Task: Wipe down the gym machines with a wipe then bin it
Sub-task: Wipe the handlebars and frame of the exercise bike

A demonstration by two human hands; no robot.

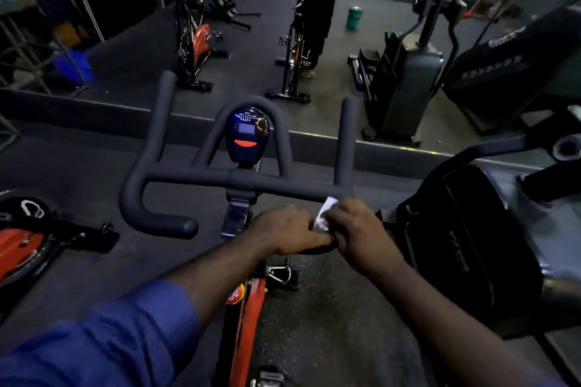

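A spin bike with black padded handlebars (245, 181) and an orange frame (248, 317) stands right in front of me, its console (247, 133) lit blue. A white wipe (323, 214) sits at the handlebar's near right end. My right hand (358, 232) grips that end with the wipe under its fingers. My left hand (289, 231) rests beside it, fingers reaching to the same bar end and touching the wipe's edge. The bar end itself is mostly hidden by both hands.
A large mirror ahead reflects me, two bikes and a green bin (354, 17). Another orange bike (22, 245) stands at the left. A black machine with a shroud (465, 239) stands close on the right.
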